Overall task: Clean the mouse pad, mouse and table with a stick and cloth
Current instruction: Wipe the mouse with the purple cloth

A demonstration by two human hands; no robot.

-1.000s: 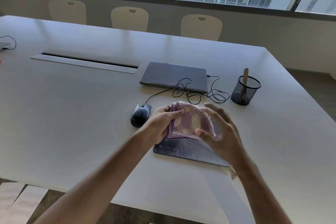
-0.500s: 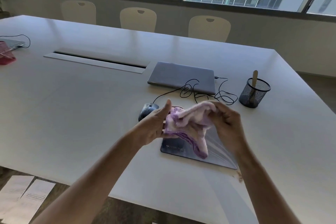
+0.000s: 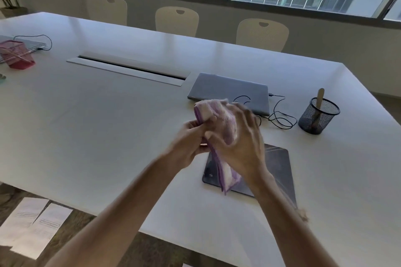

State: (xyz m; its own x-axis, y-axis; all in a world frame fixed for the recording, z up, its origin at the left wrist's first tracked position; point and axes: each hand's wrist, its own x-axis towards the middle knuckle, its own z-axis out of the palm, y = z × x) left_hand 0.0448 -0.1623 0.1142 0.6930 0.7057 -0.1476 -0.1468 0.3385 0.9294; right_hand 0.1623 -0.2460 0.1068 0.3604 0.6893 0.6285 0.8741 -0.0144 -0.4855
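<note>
A pink and purple cloth [image 3: 219, 115] is held in the air above the dark mouse pad [image 3: 280, 167] on the white table [image 3: 108, 125]. My left hand [image 3: 191, 141] grips the cloth from the left, and my right hand [image 3: 243, 145] wraps over it from the right, blurred. One end of the cloth hangs down over the pad's left part. The mouse is hidden behind my hands. A wooden stick [image 3: 319, 98] stands in a black mesh cup [image 3: 318, 118] at the right.
A shut grey laptop [image 3: 225, 91] lies behind the hands, its black cable [image 3: 282, 117] coiled beside it. A cable slot [image 3: 130, 68] runs across the table's middle. A pink mesh cup [image 3: 17, 54] and another laptop sit far left. Chairs line the far side.
The cloth has been lifted higher and bunched up between both hands, one end now hanging down. The view has shifted, and the mouse is now covered by my hands.
</note>
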